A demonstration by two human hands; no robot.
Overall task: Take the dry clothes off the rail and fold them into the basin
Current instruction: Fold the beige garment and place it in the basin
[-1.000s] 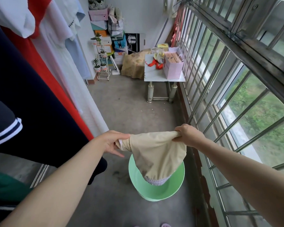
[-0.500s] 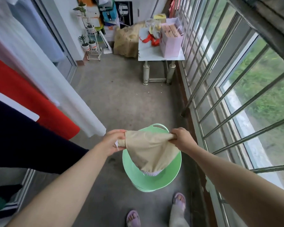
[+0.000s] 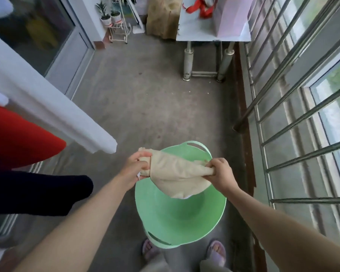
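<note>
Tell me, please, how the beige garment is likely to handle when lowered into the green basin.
Probably floppy: the beige garment sags between the left hand and right hand. Likely light, since gripping its ends carries it. It may slump in the green basin.

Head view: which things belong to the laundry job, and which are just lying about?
Job: beige garment, held by left hand and right hand; green basin; red garment, dark garment, hanging.
Lying about: small table, pink bag, potted plants.

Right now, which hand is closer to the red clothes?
Left. The left hand is right of the red clothes; the right hand is farther right, across the beige cloth.
</note>
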